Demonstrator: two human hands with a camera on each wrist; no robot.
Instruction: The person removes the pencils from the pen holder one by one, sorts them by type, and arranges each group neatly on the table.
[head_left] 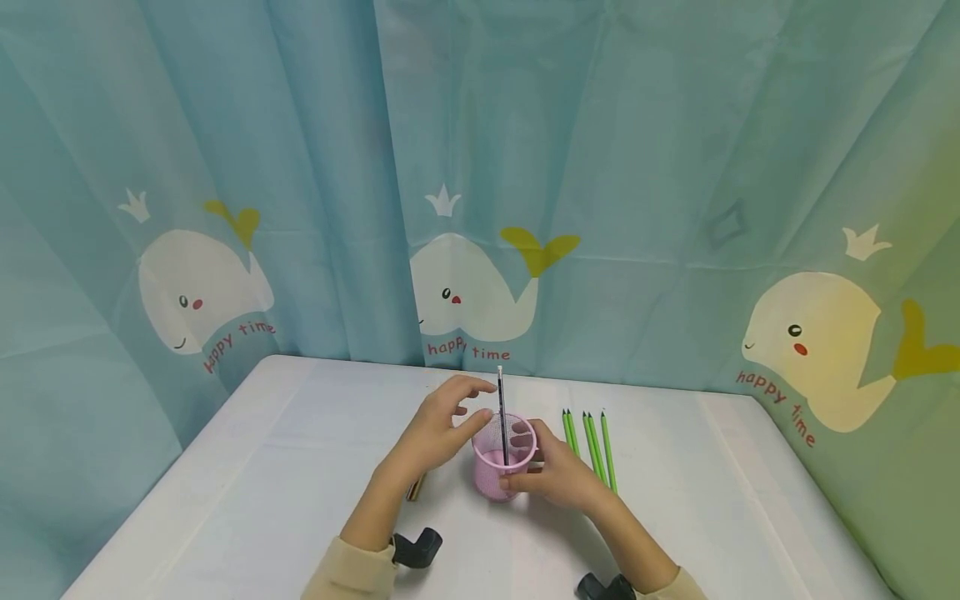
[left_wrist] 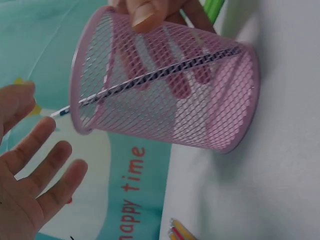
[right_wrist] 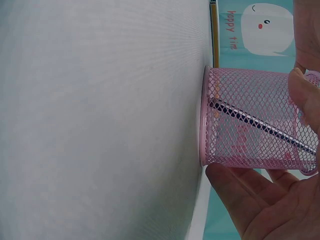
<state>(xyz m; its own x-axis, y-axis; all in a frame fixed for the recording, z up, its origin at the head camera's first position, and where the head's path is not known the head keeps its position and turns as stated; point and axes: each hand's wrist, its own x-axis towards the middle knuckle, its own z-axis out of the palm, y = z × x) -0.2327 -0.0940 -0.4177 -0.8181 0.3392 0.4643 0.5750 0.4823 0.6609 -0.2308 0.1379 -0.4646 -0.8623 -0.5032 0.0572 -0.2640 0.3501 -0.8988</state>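
A pink wire-mesh pencil cup [head_left: 491,481] stands upright on the white table. My right hand [head_left: 564,473] holds it from the right, thumb on the near side and fingers round the far side. One dark patterned pencil [head_left: 502,404] leans inside the cup, its white-tipped end rising above the rim. Beside that upper end, my left hand [head_left: 444,425] has its fingers spread. In the left wrist view the fingertips [left_wrist: 46,127] come close to the pencil's tip, with nothing gripped between them.
Several green pencils [head_left: 609,450] lie on the table [head_left: 697,467] right of the cup, points facing away. Yellowish and red pencils [left_wrist: 181,231] lie left of the cup, partly hidden by my left forearm in the head view. A whale-print curtain [head_left: 645,167] hangs behind the table.
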